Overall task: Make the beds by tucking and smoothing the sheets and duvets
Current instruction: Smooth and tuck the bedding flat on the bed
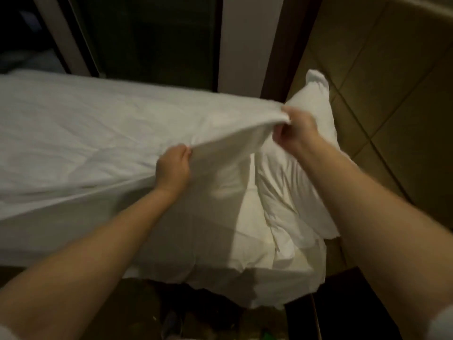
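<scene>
Sheet [85, 123], one, white and creased, is spread along the bed [247, 224], its right-hand edge lifted clear. Two hands hold that edge: the left hand [173, 168] has its grip closed on the fold near the bed's front edge, and the right hand [297, 130] clutches the bunched corner. One white pillow [309, 96] lies at the bed's right end.

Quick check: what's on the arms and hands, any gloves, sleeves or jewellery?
No gloves: left hand and right hand are bare, with no ring or watch visible. Forearms are bare too; pale sleeves show only at the bottom corners.
</scene>
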### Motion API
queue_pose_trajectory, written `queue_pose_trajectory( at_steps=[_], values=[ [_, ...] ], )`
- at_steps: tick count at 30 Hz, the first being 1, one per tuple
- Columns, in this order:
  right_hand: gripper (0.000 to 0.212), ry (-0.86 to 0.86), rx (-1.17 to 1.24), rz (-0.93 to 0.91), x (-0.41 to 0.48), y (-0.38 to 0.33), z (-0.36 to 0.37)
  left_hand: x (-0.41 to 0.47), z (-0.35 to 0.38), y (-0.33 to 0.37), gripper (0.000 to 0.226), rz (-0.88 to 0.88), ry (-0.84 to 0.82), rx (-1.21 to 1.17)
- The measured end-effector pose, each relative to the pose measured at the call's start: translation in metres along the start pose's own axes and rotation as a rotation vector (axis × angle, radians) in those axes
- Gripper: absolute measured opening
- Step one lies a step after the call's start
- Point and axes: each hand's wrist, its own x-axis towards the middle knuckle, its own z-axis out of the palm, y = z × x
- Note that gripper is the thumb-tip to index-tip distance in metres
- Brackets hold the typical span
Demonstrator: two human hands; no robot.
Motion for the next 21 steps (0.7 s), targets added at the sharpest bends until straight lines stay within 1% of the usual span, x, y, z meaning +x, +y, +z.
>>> queue_pose_trajectory(
  at_steps=[2,3,5,6,7,8,10,12,13,14,16,19,21],
  values=[
    [0.019,-0.120,-0.058,-0.129,-0.028,-0.050,0.030,0.023,-0.033,0.039,0.026,0.066,0.195,-0.035],
    [0.017,-0.184,-0.096,-0.198,-0.041,-0.067,0.030,0.025,-0.045,0.054,0.025,0.109,0.241,-0.053],
    [0.019,-0.294,-0.143,-0.298,-0.061,-0.081,0.004,0.012,-0.058,0.071,0.024,0.160,0.258,-0.065],
    [0.024,-0.285,-0.170,-0.295,-0.066,-0.077,-0.015,-0.002,-0.055,0.073,0.023,0.164,0.237,-0.051],
    [0.027,-0.213,-0.223,-0.263,-0.067,-0.066,-0.039,-0.019,-0.044,0.070,0.023,0.156,0.191,-0.034],
    [0.025,-0.109,-0.309,-0.223,-0.067,-0.048,-0.070,-0.039,-0.031,0.064,0.024,0.141,0.118,-0.019],
    [0.016,0.083,-0.446,-0.113,-0.069,-0.004,-0.134,-0.084,-0.002,0.052,0.033,0.082,-0.062,-0.002],
    [0.011,0.160,-0.480,0.028,-0.075,0.032,-0.182,-0.127,0.022,0.042,0.041,0.008,-0.225,0.005],
    [0.011,0.175,-0.501,0.065,-0.078,0.042,-0.194,-0.143,0.030,0.039,0.040,-0.028,-0.260,0.016],
    [0.013,0.187,-0.520,0.075,-0.080,0.046,-0.197,-0.153,0.034,0.037,0.038,-0.058,-0.268,0.019],
    [0.017,0.202,-0.514,0.026,-0.076,0.037,-0.184,-0.148,0.034,0.041,0.033,-0.085,-0.212,0.015],
    [0.019,0.221,-0.407,-0.086,-0.068,0.010,-0.156,-0.114,0.028,0.062,0.028,-0.071,-0.096,-0.010],
    [0.016,0.200,-0.383,-0.151,-0.068,-0.008,-0.149,-0.107,0.030,0.070,0.026,-0.041,-0.064,-0.035]
  ],
)
